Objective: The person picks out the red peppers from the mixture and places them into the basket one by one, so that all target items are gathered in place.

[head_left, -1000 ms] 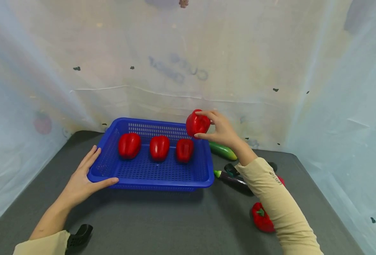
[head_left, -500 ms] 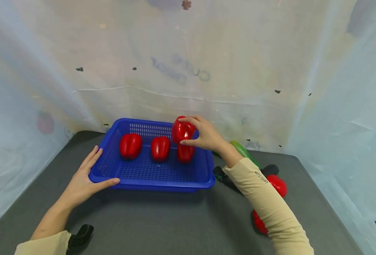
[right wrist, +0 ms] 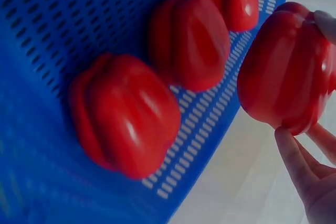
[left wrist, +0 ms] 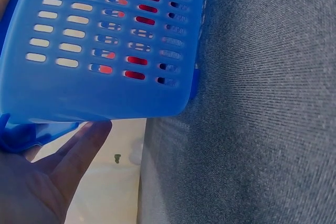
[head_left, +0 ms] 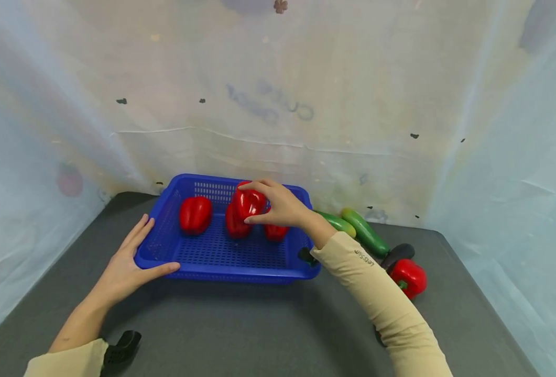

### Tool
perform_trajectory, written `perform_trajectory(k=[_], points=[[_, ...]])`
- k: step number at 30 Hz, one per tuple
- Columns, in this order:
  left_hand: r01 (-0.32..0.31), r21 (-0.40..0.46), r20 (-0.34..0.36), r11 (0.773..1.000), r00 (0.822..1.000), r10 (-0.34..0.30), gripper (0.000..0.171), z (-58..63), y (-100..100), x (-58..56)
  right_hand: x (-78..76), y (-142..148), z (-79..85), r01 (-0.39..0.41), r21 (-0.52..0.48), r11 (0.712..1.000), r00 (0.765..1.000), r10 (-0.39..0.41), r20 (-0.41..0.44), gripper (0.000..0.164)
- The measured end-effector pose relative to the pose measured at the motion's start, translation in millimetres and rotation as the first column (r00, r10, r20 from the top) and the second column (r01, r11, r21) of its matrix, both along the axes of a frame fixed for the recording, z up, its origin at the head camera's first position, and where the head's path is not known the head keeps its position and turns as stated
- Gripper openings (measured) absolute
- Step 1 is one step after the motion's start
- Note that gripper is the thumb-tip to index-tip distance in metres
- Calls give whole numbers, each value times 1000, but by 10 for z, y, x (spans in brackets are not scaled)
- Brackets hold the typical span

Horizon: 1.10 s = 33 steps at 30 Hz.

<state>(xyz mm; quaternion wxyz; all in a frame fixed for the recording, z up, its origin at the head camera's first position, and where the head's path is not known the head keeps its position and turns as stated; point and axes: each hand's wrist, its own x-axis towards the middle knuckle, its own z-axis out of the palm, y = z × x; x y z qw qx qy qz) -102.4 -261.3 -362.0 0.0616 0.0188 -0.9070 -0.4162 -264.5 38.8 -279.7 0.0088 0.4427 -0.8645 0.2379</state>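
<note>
My right hand pinches a red bell pepper between thumb and fingertips, above the blue basket. In the head view it overlaps the middle pepper in the basket. Another bell pepper lies to the left, and a third is partly hidden behind the hand. From the right wrist, the held pepper shows apart from the peppers in the basket. My left hand rests at the basket's front left corner, fingers extended along the side and thumb along the front rim.
Two cucumbers lie right of the basket. Near them are a dark eggplant and another red bell pepper, partly behind the right sleeve. Plastic sheeting rises behind the grey table.
My right hand has carried the bell pepper leftward and slightly lower, from the basket's back right corner toward its middle. The left hand stays at the basket's corner.
</note>
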Motion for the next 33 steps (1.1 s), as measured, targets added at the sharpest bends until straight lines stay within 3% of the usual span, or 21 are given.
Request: perform_trajectory(k=[16,26,33], points=[[3,16,-5,1000,1000,-3,109,-14,34,21,96,-352,-106,-82,113,990,994,73,85,67],[1,7,-5,1000,1000,-1,109,-4,31,23,137,-551,-166,-154,197,968,985,135,107,68],[-3,10,9,1000,1000,3,108,-13,35,23,141,-697,-231,-255,230,939,963,224,153,70]])
